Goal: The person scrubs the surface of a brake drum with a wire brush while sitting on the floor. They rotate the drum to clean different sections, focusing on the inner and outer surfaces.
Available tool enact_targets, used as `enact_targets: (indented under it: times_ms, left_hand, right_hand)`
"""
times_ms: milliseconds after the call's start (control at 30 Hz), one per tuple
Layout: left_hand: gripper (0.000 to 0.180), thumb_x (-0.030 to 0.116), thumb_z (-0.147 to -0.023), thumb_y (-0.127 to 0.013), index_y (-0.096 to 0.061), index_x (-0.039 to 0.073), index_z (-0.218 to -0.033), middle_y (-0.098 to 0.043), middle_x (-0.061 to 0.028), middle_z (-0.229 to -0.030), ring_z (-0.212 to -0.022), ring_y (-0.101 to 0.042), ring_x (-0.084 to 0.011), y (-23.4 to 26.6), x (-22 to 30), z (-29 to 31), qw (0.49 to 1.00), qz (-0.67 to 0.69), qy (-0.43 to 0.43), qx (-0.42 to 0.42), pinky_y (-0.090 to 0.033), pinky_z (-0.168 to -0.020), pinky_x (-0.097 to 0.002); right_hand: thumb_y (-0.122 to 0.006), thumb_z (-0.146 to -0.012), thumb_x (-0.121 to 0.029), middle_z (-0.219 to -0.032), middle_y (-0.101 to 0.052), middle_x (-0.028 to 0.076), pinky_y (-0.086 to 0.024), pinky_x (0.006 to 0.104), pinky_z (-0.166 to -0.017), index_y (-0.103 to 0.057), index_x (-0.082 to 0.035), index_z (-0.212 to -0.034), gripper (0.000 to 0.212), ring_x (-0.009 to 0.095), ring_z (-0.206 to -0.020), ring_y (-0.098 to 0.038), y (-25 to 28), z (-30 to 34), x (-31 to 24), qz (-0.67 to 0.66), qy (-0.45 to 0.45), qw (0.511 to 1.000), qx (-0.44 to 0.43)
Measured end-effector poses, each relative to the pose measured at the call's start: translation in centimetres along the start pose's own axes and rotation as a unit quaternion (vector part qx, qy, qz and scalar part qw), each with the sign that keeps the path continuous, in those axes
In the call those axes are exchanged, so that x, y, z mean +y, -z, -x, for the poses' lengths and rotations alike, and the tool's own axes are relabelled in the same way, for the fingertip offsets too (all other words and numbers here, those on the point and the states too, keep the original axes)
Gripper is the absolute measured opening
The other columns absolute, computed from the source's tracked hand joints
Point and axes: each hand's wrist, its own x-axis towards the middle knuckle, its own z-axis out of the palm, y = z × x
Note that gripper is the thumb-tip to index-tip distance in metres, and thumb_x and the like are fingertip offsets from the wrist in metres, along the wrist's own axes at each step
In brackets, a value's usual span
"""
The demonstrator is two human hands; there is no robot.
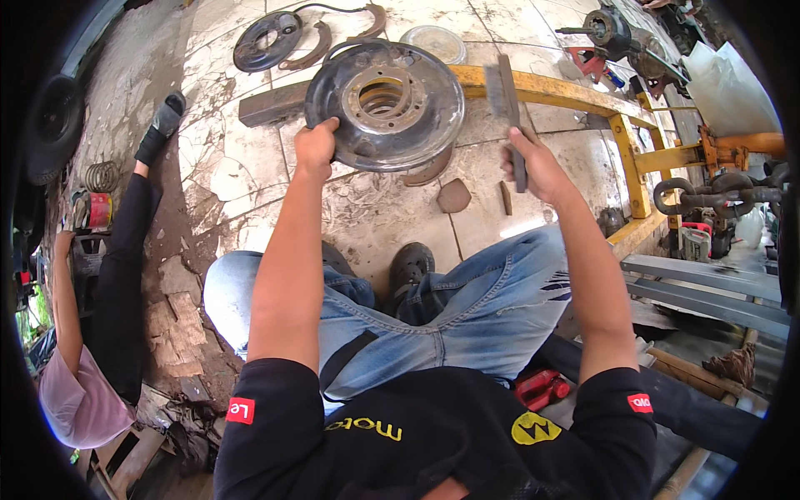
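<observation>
My left hand (315, 148) is closed on the near left rim of a dark round brake backing plate (333, 92). Its bare metal centre has a large hole ringed by small ones. The plate is held tilted above a yellow steel beam, and what supports its far side is hidden. To its right, my right hand (537, 167) grips the handle of a wire brush (513, 100), bristles facing left toward the plate but apart from it. Below the plate shows part of a curved brake shoe (429, 169). A brown flat pad (454, 197) lies on the tiles nearby.
Another backing plate (268, 40) and loose brake shoes (310, 50) lie at the far left. The yellow steel frame (575, 93) runs rightward, with a heavy chain (725, 196) beside it. At left another person (83, 392) sits with one leg stretched out near a coil spring (101, 176).
</observation>
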Motion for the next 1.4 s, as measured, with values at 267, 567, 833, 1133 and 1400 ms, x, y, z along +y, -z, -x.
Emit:
enact_targets:
  times_ms: [267, 567, 833, 1133, 1400]
  left_hand:
    - [0.038, 0.015, -0.083, -0.070, -0.062, -0.016, -0.104, -0.067, -0.0224, -0.099, -0.084, -0.066, -0.0277, -0.1, -0.3, -0.5, 1.000, -0.024, -0.002, -0.006, -0.052, -0.075, -0.0369]
    - [0.038, 0.013, -0.088, -0.068, -0.060, -0.016, -0.110, -0.068, -0.0224, -0.104, -0.088, -0.069, -0.0285, 0.3, -0.1, 0.0, 0.999, -0.044, -0.003, -0.021, -0.057, -0.077, -0.0368]
    - [0.040, 0.012, -0.088, -0.067, -0.054, -0.014, -0.116, -0.066, -0.0218, -0.106, -0.090, -0.068, -0.0282, -0.2, 1.3, 2.0, 0.999, -0.032, 0.011, 0.003, -0.057, -0.077, -0.0371]
    - [0.028, 0.010, -0.087, -0.066, -0.064, -0.009, -0.107, -0.069, -0.0145, -0.103, -0.090, -0.065, -0.0222, -0.4, 0.8, 1.9, 1.000, -0.003, 0.000, 0.007, -0.049, -0.084, -0.0328]
    - [0.029, 0.012, -0.086, -0.067, -0.064, -0.008, -0.108, -0.069, -0.0131, -0.101, -0.089, -0.063, -0.0201, -0.6, 0.7, 2.0, 1.000, -0.015, -0.021, 0.016, -0.048, -0.082, -0.0315]
  right_hand:
    - [-0.050, -0.100, -0.042, -0.097, -0.057, 0.006, -0.049, 0.0353, -0.071, -0.052, -0.008, -0.127, 0.044, 0.017, -0.078, -0.054, -1.9, 0.5, -0.7, -0.244, -0.033, 0.948, -0.204]
    - [-0.048, -0.092, -0.023, -0.091, -0.059, 0.010, -0.049, 0.0380, -0.073, -0.054, -0.003, -0.108, 0.027, 0.021, -0.076, -0.056, 0.9, -7.0, 0.7, -0.267, -0.021, 0.963, 0.015]
    - [-0.059, -0.083, -0.002, -0.097, -0.060, 0.015, -0.048, 0.0385, -0.075, -0.057, 0.007, -0.105, 0.024, 0.025, -0.086, -0.058, 0.1, -15.8, 13.2, -0.173, -0.096, 0.966, 0.169]
    - [-0.060, -0.083, -0.010, -0.124, -0.055, 0.029, -0.048, 0.0451, -0.094, -0.033, 0.002, -0.141, 0.065, 0.040, -0.111, -0.059, -6.3, -19.5, 19.5, 0.059, -0.130, 0.921, 0.361]
    - [-0.062, -0.082, -0.025, -0.144, -0.039, 0.026, -0.038, 0.0466, -0.110, -0.037, -0.002, -0.143, 0.070, 0.041, -0.133, -0.042, -3.7, -19.2, 22.8, 0.251, -0.166, 0.879, 0.371]
